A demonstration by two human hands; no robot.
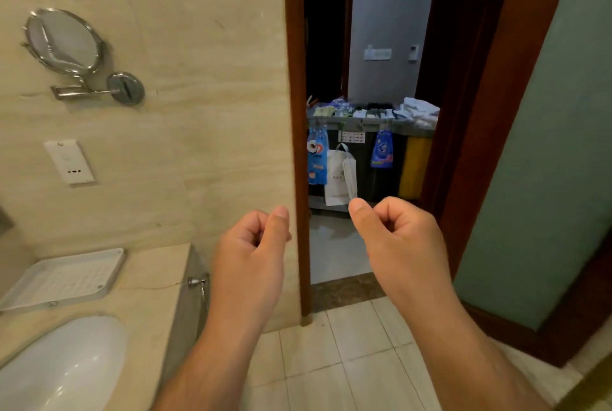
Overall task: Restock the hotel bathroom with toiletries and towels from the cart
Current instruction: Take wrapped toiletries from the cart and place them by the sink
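Note:
Through the open doorway stands the housekeeping cart [371, 122], its top tray filled with small toiletries and a pile of white towels [419, 109] at the right end. Blue bags and a white bag [336, 178] hang from its front. My left hand [253, 241] is raised in front of the door frame with its fingers curled shut and nothing in it. My right hand [394, 235] is raised before the doorway, also curled shut and holding nothing. A white plastic tray [66, 278] lies bare on the marble counter at the lower left.
A white sink basin [63, 364] is set in the counter at the bottom left. A round swivel mirror [63, 41] and a wall socket [69, 162] hang on the marble wall. The dark wooden door frame [298, 145] and a frosted glass door [546, 178] flank the opening.

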